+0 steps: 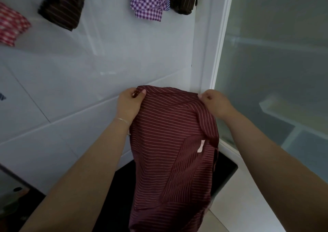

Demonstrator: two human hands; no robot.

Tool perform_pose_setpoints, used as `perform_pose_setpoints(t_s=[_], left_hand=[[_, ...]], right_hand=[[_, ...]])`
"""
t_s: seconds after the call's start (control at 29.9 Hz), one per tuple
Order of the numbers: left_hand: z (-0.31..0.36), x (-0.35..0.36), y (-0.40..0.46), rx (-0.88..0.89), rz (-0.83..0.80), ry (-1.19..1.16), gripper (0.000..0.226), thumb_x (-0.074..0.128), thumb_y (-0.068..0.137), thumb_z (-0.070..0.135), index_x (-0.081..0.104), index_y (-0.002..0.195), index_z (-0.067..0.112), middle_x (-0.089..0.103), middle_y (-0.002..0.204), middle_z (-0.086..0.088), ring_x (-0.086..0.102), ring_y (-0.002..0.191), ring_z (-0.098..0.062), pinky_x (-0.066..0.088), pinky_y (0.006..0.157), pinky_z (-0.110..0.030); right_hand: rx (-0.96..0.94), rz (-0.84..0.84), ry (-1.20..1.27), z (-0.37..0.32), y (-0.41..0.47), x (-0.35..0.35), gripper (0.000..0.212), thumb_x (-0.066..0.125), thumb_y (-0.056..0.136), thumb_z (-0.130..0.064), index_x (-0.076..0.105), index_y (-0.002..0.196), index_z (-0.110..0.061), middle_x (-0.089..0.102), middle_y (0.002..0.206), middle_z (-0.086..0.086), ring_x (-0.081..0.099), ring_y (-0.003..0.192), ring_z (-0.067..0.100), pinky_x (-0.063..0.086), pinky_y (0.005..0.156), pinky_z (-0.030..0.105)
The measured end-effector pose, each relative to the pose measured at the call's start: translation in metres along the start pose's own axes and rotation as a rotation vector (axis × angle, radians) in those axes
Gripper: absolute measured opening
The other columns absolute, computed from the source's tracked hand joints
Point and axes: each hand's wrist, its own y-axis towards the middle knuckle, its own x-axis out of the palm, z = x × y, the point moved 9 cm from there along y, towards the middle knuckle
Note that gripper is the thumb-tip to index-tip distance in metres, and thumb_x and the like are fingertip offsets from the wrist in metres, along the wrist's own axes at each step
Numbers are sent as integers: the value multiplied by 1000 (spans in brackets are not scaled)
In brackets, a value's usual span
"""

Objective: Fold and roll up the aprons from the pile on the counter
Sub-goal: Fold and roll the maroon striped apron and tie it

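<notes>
Apron (170, 143), maroon striped, hanging in air above right edge of surface (71, 89). Held at top corners, left hand (128, 104) and right hand (213, 102), fingers pinched on cloth, probably to spread it flat before folding.

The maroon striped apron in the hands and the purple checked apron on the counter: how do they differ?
The maroon striped apron hangs loose, held by the left hand and right hand; the purple checked apron lies folded on the counter, untouched. One is striped, the other checked.
</notes>
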Motion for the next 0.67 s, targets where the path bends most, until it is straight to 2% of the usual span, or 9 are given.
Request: perform_pose_setpoints(t_s=[0.1,0.17,0.23,0.3,0.37,0.44,0.54,0.6,0.67], left_hand=[[1,-8,5,41,70,17,22,62,90,38,67,79,20,68,80,1,65,76,-19,56,74,-36],[-3,-17,11,12,127,-44,21,62,91,35,67,80,17,68,81,-1,65,77,-20,56,76,-36],[-11,-32,14,-29,226,-145,19,62,92,29,69,86,12,65,78,2,60,72,-13,54,73,-31],[-20,-46,13,-65,314,-207,25,60,94,25,69,95,2,60,72,6,54,64,-5,49,66,-23],[-30,-52,13,-71,323,-149,28,59,94,27,68,85,2,56,66,6,50,60,-5,45,63,-23],[-31,-52,13,-62,280,-109,31,60,93,33,63,70,11,58,66,2,52,63,-11,48,67,-32],[-13,-29,11,-9,104,-103,21,62,91,34,68,78,18,68,78,2,62,70,-10,53,74,-33],[18,5,1,119,-91,-45,9,62,92,24,69,87,21,69,83,5,63,69,2,52,75,-25],[48,38,-15,258,-260,-8,10,59,94,19,70,95,21,70,87,5,62,71,6,51,76,-20]], right_hand=[[-43,36,189,-15,-6,-4,40,47,97,-44,51,69,-16,52,71,-3,51,69,15,36,65,29],[-6,-260,119,-17,-12,12,33,59,88,-51,62,78,-20,61,78,-8,57,72,8,42,63,24],[11,-523,-210,-4,-17,28,25,69,83,-47,64,81,-23,65,83,-8,63,80,15,44,66,23],[10,-335,-348,12,2,12,25,66,86,-42,68,92,-18,67,97,4,62,94,25,48,78,30],[76,52,-161,19,15,-28,25,58,91,-37,68,103,-18,65,109,8,60,103,29,48,87,36],[164,225,-131,26,15,-50,24,53,94,-30,64,114,-22,63,117,8,57,109,31,45,91,38],[102,183,-237,14,20,-44,43,54,91,-19,50,134,-21,50,138,9,45,127,29,35,105,39],[-73,55,71,-20,16,-22,53,58,94,-31,42,141,-17,45,142,3,41,132,18,30,109,31],[-93,-184,360,-51,6,8,66,58,90,-47,36,145,-18,50,133,-7,46,122,7,35,102,23]])
